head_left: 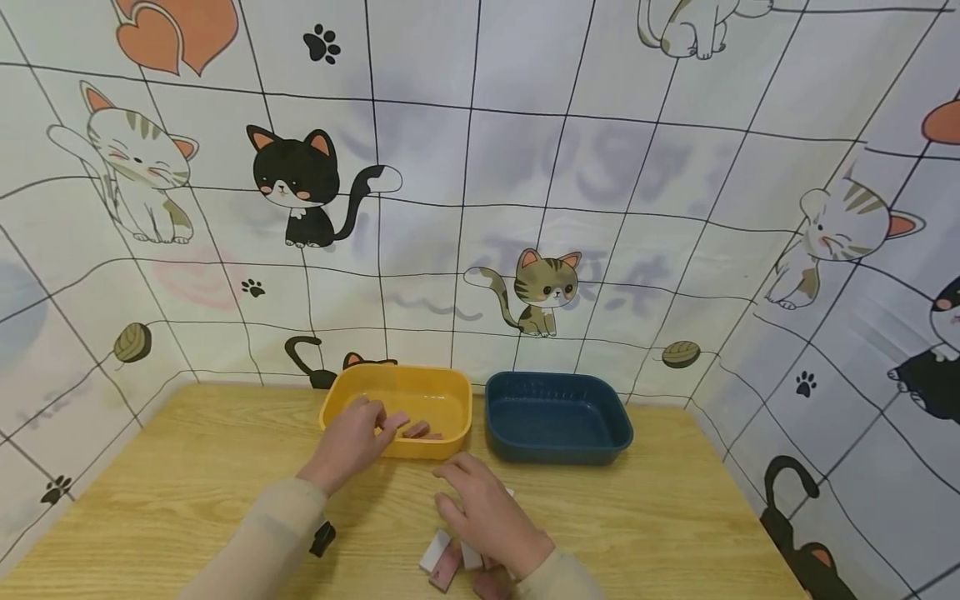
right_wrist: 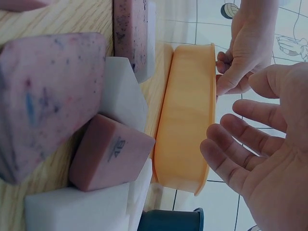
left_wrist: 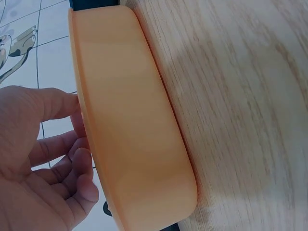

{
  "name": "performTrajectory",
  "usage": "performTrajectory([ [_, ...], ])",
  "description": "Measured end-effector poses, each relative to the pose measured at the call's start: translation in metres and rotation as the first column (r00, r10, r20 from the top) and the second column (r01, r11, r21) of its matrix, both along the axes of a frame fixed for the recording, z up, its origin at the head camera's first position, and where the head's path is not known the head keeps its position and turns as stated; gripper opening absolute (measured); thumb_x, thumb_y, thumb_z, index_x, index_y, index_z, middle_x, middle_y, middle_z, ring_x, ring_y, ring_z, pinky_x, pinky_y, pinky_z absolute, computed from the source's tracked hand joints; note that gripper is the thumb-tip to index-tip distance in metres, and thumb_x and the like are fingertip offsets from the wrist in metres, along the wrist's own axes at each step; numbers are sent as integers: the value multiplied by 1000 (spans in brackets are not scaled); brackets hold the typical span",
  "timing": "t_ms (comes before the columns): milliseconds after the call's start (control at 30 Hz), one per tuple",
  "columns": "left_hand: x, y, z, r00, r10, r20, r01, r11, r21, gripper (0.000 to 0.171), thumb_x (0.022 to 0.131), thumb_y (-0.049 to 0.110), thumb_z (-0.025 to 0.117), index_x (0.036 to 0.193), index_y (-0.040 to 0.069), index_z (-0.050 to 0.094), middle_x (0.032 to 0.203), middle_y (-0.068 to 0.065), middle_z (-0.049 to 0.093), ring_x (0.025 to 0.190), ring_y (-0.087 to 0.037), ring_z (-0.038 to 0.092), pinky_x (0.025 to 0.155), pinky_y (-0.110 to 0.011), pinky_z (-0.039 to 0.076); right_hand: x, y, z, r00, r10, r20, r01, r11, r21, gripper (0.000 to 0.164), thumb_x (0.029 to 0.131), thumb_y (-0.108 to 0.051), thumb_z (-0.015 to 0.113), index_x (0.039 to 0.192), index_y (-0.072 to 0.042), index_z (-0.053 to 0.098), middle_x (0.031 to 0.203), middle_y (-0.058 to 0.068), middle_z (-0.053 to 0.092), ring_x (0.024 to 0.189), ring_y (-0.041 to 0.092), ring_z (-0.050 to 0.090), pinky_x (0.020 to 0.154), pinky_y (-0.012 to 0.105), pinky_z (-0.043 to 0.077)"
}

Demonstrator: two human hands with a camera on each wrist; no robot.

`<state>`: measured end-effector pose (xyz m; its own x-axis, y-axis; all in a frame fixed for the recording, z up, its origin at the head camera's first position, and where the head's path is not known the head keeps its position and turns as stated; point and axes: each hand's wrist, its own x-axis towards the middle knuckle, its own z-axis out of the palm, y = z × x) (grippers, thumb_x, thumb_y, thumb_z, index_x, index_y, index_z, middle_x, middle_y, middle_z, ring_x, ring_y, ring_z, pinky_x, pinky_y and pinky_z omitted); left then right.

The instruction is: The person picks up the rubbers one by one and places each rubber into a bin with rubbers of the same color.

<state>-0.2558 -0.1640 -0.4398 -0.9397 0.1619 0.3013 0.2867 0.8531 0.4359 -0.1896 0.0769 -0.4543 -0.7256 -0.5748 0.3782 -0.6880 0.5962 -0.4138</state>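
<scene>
My left hand [head_left: 354, 446] pinches a pink eraser [head_left: 397, 420] over the yellow bin [head_left: 438, 451]. More pink erasers [head_left: 417, 429] lie inside that bin. In the left wrist view, the bin's side wall [left_wrist: 130, 120] hides much of what the fingertips hold. My right hand [head_left: 491, 517] hovers palm down above a loose group of erasers, its fingers spread and relaxed with nothing in them. The group has a white eraser [head_left: 435, 550], a pink eraser [head_left: 446, 569], and a pink one marked 4B [right_wrist: 111, 153]. A large smudged pink eraser [right_wrist: 53, 96] sits nearest the right wrist camera.
A dark blue bin [head_left: 558, 450] stands right of the yellow one, both near the back of the wooden table [head_left: 675, 517]. Behind them rises a cat-patterned cloth wall [head_left: 420, 250]. A small black object [head_left: 322, 539] shows beside the left forearm.
</scene>
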Motion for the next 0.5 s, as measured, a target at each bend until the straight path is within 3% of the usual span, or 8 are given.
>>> performTrajectory([
  [267, -8, 0, 3, 999, -16, 49, 15, 1000, 4, 36, 98, 29, 72, 74, 5, 61, 74, -5, 55, 63, -18, 48, 59, -32, 43, -2, -1, 3, 999, -2, 34, 2, 1000, 5, 27, 102, -14, 58, 125, -5, 69, 116, 5, 65, 103, 13, 60, 90, 33, 54],
  [500, -22, 0, 8, 984, 12, 178, -14, 1000, 6, 42, 96, 29, 74, 66, 7, 53, 59, 0, 45, 53, -14, 40, 51, -27, 33, -3, -3, 1, 999, -10, 46, 10, 1000, 12, 27, 102, -13, 59, 125, -5, 69, 116, 4, 63, 104, 12, 59, 91, 33, 54],
])
